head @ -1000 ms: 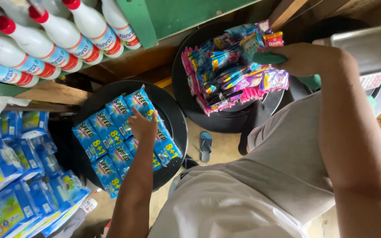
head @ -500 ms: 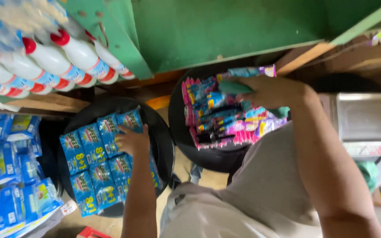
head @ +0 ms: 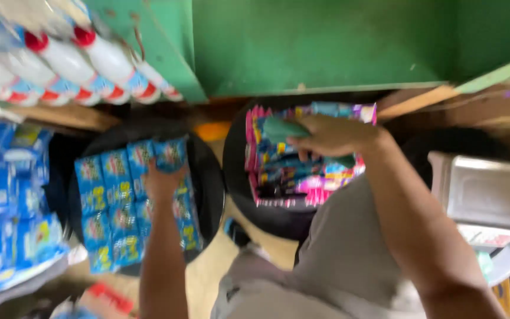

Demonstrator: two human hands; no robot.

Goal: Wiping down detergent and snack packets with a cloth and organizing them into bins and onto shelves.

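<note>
My left hand (head: 162, 180) lies flat, fingers spread, on the blue sachets (head: 122, 207), which sit in rows inside a round black basin (head: 208, 177) directly under that palm; it presses on them and grips nothing that I can make out. My right hand (head: 332, 137) is well apart from it, off to the right, curled over the top of the pink sachets (head: 302, 177), fingers bent as if pinching a green packet (head: 281, 128) at the pile's near edge, though blur keeps me from telling how firm that hold is. The pink strips run lengthwise away from my right hand, down toward my body, stacked in a second black basin (head: 261, 212). Both piles look like thin, glossy, crinkly foil. Beyond my left hand hang more blue packets (head: 7, 201), above them white bottles (head: 72, 65) with red caps. Past my right forearm sits a dull metal box (head: 485, 192).
</note>
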